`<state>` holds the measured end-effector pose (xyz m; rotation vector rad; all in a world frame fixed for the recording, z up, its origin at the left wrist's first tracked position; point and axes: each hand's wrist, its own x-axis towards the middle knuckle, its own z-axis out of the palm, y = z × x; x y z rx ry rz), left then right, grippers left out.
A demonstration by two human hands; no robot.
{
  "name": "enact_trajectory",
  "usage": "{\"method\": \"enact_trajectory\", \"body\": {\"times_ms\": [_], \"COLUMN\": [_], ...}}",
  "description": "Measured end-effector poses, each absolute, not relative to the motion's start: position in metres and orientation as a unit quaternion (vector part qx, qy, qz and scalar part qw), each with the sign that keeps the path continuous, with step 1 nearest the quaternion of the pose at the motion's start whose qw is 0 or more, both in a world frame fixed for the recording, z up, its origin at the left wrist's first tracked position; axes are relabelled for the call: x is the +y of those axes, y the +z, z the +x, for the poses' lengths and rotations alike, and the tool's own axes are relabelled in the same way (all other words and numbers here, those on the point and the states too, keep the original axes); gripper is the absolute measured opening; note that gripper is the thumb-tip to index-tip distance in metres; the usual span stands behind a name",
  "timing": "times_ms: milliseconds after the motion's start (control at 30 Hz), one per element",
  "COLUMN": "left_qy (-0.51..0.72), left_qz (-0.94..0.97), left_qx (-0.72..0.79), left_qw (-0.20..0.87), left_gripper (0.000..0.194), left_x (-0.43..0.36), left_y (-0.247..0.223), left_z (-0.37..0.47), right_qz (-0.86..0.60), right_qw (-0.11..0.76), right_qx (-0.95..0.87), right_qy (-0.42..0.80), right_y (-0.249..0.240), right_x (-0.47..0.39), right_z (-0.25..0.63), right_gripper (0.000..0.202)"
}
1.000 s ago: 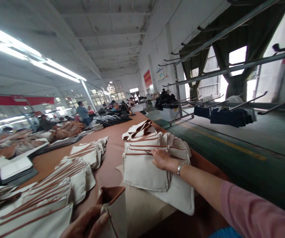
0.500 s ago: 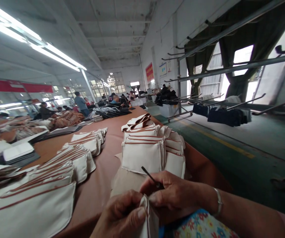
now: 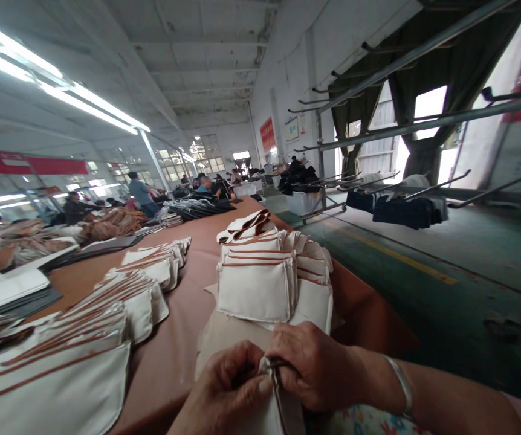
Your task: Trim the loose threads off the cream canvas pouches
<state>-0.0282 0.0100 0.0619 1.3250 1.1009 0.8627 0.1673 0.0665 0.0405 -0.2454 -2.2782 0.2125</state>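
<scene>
Head | left hand point(image 3: 228, 386) pinches pouch point(image 3: 264, 418) | right hand point(image 3: 317, 365) clenches dark tool point(image 3: 281, 363) | pouch between them

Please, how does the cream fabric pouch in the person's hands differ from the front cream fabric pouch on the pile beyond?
The held cream fabric pouch is pinched by the left hand; the front cream fabric pouch rests untouched on the pile. The held pouch is turned nearly edge-on and partly hidden, while the front pouch shows its broad face. Both are cream.

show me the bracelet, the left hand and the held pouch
Bracelet point(image 3: 404, 385): head view, on its band.
Left hand point(image 3: 222, 388): head view, on its middle.
Held pouch point(image 3: 266, 418): head view, on its pale side.
</scene>
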Motion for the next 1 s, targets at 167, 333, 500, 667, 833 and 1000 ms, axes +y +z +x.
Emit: {"method": "enact_trajectory", "body": {"times_ms": [167, 333, 500, 667, 833, 1000], "left_qy": [0.391, 0.428, 0.438, 0.438, 0.434, 0.430], "left_qz": [0.494, 0.442, 0.381, 0.384, 0.393, 0.410], "left_qx": [0.471, 0.468, 0.472, 0.481, 0.483, 0.502], "left_qw": [0.617, 0.635, 0.663, 0.655, 0.651, 0.628], "left_gripper": [0.040, 0.036, 0.031, 0.033, 0.033, 0.032], "left_x": [0.008, 0.004, 0.006, 0.011, 0.012, 0.011], "left_y": [0.049, 0.061, 0.057, 0.044, 0.039, 0.039], "left_z": [-0.021, -0.010, -0.005, -0.007, -0.009, -0.010], "right_qz": [-0.226, -0.274, -0.261, -0.260, -0.256, -0.269], "right_qw": [0.396, 0.313, 0.327, 0.344, 0.345, 0.329], "right_qx": [-0.853, -0.736, -0.750, -0.763, -0.764, -0.720], "right_qy": [0.254, 0.533, 0.512, 0.482, 0.481, 0.548], "right_y": [0.037, 0.048, 0.049, 0.046, 0.043, 0.040], "right_x": [0.068, 0.070, 0.070, 0.067, 0.067, 0.066], "right_z": [0.170, 0.176, 0.177, 0.177, 0.176, 0.175], "right_gripper": [0.011, 0.011, 0.007, 0.008, 0.009, 0.008]}}
